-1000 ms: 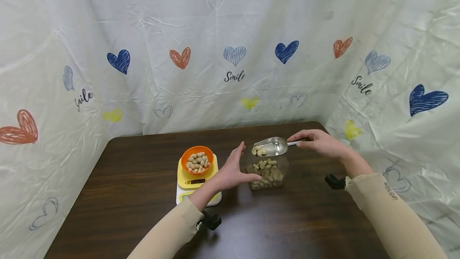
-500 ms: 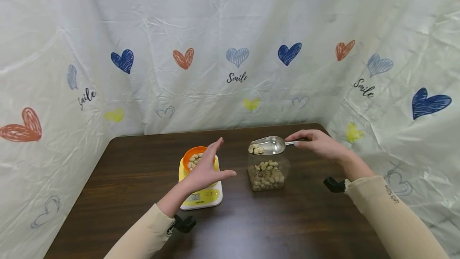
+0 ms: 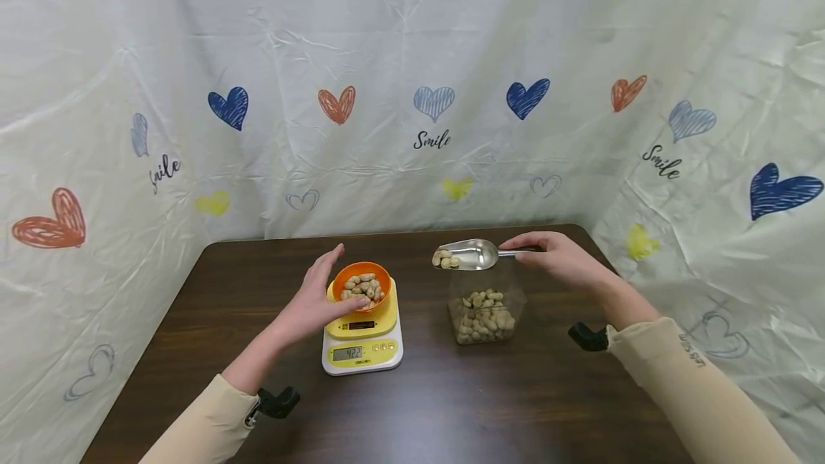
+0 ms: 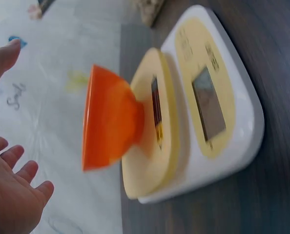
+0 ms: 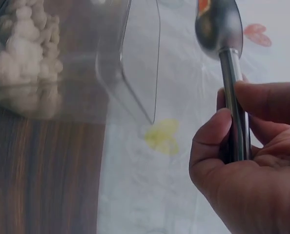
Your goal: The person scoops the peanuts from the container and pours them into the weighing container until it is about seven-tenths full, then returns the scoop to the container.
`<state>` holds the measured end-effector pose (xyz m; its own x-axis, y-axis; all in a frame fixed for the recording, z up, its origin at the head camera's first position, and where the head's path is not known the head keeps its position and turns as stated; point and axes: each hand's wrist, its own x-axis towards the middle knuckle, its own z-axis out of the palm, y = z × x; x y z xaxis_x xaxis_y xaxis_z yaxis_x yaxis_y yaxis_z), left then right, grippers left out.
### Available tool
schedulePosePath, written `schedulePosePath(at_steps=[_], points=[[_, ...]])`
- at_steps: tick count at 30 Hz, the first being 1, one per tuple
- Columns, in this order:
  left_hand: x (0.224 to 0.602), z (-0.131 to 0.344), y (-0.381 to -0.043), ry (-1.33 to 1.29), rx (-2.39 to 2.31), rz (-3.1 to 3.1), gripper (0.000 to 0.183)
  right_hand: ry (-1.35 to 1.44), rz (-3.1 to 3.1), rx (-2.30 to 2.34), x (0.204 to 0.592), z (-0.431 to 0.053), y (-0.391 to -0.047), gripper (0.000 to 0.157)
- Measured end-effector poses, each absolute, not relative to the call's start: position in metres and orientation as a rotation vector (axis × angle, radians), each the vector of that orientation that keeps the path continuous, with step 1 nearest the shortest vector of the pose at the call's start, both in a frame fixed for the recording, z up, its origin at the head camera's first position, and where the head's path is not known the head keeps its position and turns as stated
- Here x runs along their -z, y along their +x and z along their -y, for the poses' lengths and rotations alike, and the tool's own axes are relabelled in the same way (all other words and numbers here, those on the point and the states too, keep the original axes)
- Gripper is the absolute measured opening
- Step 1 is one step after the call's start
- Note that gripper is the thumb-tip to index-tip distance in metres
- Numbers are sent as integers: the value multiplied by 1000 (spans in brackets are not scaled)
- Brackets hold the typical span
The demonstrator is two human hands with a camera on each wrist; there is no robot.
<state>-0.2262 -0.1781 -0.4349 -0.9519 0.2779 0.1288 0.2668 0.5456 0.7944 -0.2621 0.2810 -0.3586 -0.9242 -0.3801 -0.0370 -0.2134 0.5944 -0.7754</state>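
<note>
My right hand (image 3: 556,258) grips the handle of a metal scoop (image 3: 473,254) in its curled fingers. A few peanuts (image 3: 445,259) lie near the scoop's lip. Below the scoop stands a clear plastic container (image 3: 519,301) partly filled with peanuts. The left hand (image 3: 314,306) hovers with fingers and thumb spread beside an orange bowl (image 3: 387,280) of peanuts, its thumb overlapping the bowl in the head view. In the left wrist view that hand (image 4: 13,180) is apart from the bowl (image 4: 111,122). Under the bowl is a yellow and white kitchen scale (image 3: 389,353), its display reading about 42.2.
A dark wooden table (image 3: 451,414) carries everything. Behind it and along both sides hangs a white curtain (image 3: 387,41) printed with hearts. The container's tall clear wall (image 5: 130,92) rises close to the right hand.
My left hand has moved left, from beside the clear container to beside the orange bowl. The right hand has carried the scoop with its peanuts a little left.
</note>
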Motion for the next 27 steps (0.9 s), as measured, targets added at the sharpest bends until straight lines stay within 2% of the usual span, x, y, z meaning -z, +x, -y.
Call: schedulePosePath(at_steps=[12, 27], points=[[448, 206, -232, 432, -1288, -2807, 112, -481, -2581, 1285, 352, -244, -265, 31], [471, 205, -244, 434, -1233, -2742, 117, -502, -2509, 1301, 355, -201, -278, 29]])
